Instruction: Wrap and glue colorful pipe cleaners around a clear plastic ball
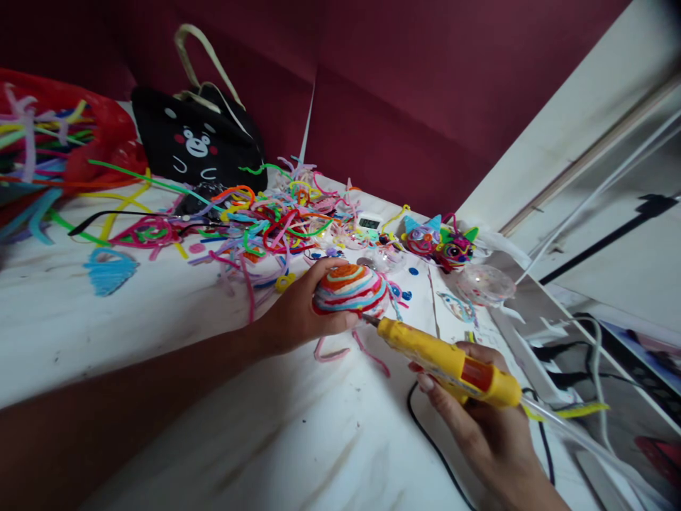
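Observation:
My left hand (303, 305) is closed around a striped ball (352, 291) wrapped in orange, white, pink, red and blue pipe cleaners. In my right hand (484, 419) is a yellow glue gun (433, 348), with a clear glue stick (564, 426) coming out of its back end. The gun's metal nozzle (371, 320) points left at the lower side of the ball, at or very near its surface; contact cannot be made out. Two pink pipe cleaner pieces (372, 353) lie on the table below the ball.
Behind the ball spreads a tangled heap of colourful pipe cleaners (281, 220). A black bag (196, 142) and a red plastic bag (117, 145) stand at back left. Small animal-face crafts (423, 238), a digital timer (369, 223) and a clear plastic bowl (486, 284) sit further back. A black cord (433, 443) trails near my right hand.

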Demonstrator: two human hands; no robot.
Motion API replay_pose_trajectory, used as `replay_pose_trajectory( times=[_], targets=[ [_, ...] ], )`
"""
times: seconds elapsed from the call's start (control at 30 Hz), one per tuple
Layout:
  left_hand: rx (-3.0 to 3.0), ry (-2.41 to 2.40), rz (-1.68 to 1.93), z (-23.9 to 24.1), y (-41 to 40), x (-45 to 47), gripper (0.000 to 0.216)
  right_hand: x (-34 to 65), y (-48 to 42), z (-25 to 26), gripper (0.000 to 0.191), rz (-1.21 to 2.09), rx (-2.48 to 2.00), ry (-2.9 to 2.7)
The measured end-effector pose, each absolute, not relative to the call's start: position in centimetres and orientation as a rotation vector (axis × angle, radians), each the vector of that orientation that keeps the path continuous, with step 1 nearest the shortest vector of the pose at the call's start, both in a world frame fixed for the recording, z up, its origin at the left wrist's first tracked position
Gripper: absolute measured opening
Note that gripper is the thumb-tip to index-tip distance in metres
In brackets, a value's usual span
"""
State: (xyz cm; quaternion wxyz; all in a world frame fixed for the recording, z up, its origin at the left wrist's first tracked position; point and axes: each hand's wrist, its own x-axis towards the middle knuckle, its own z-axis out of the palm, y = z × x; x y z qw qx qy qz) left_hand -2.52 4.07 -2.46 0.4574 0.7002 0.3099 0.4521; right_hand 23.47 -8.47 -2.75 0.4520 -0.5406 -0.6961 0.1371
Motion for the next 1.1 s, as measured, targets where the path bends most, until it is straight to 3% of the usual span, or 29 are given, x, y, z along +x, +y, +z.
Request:
replay_pose_trajectory(
  times=[0.23,0.5,1.1],
  targets=[
    [1.739,0.760,1.120,-2.67,4.31,-2.54,0.072,23.11,-8.66,-2.70,0.027,0.329,-1.325,-1.703],
    [1.713,0.747,1.126,-3.05,4.35,-2.56,0.073,23.41,-8.71,-2.84,0.025,0.056,-1.321,-1.842],
    [1.698,0.786,1.117,-2.76,4.23,-2.47,0.073,23.34,-8.94,-3.36,0.031,0.120,-1.380,-1.657]
  ],
)
